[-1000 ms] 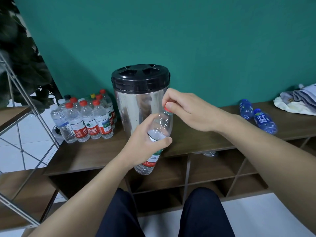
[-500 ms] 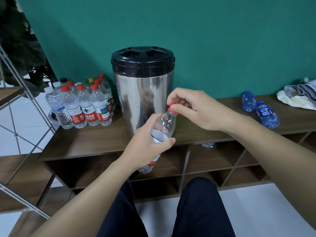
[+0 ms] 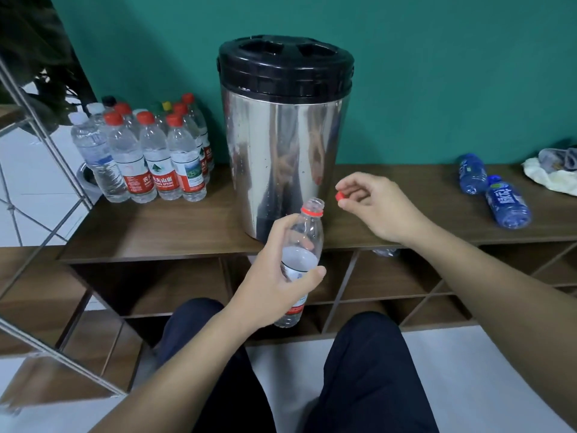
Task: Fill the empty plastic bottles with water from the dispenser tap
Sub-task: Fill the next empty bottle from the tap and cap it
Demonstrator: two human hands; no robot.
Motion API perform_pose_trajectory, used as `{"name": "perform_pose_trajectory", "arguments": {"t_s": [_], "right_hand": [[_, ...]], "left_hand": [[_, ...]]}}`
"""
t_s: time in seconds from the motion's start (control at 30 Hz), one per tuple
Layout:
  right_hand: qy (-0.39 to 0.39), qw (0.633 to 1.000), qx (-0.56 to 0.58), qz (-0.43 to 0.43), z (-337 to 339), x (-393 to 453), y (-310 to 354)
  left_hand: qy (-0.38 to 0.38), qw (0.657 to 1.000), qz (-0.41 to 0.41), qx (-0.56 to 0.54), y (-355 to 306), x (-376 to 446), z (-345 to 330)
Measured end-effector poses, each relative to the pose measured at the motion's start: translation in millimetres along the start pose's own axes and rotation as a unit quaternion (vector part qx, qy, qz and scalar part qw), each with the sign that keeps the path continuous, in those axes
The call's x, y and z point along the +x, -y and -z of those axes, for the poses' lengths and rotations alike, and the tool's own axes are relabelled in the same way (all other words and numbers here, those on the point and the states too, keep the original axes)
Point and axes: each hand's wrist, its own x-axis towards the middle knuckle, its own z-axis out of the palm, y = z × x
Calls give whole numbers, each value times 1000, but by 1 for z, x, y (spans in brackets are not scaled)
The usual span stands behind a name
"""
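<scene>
Left grip (image 3: 274,276) wraps uncapped bottle (image 3: 301,245); right grip (image 3: 368,204) pinches cap (image 3: 339,195) beside.

"农夫山泉" on red bottle labels (image 3: 153,182); blue bottle (image 3: 505,203) script perhaps "怡宝".

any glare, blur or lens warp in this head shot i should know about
Head view: the shiny steel dispenser drum with black lid mirrors the room and the hands in streaky reflections; the wide lens bows the metal rack bars at left; the clear open-necked plastic bottle in the left hand and the small red cap in the right hand look sharp.
</scene>
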Motion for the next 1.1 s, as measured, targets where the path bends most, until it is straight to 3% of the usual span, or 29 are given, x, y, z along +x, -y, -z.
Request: {"name": "perform_pose_trajectory", "arguments": {"t_s": [0.23, 0.5, 0.8, 0.9, 1.1], "right_hand": [[20, 981, -173, -86, -75, 12, -69], [-35, 977, -179, -111, -91, 5, -78], [-125, 991, -41, -17, -65, -18, 8], [-103, 994, 47, -3, -63, -23, 46], [-42, 998, 14, 49, -71, -23, 86]], "left_hand": [[-1, 1000, -11, -14, 17, -16, 6], [-53, 998, 31, -13, 45, -23, 22], [-107, 990, 91, -13, 82, -32, 15], [-145, 981, 127, 7, 101, -35, 11], [-135, 976, 165, 48, 116, -31, 4]]}}
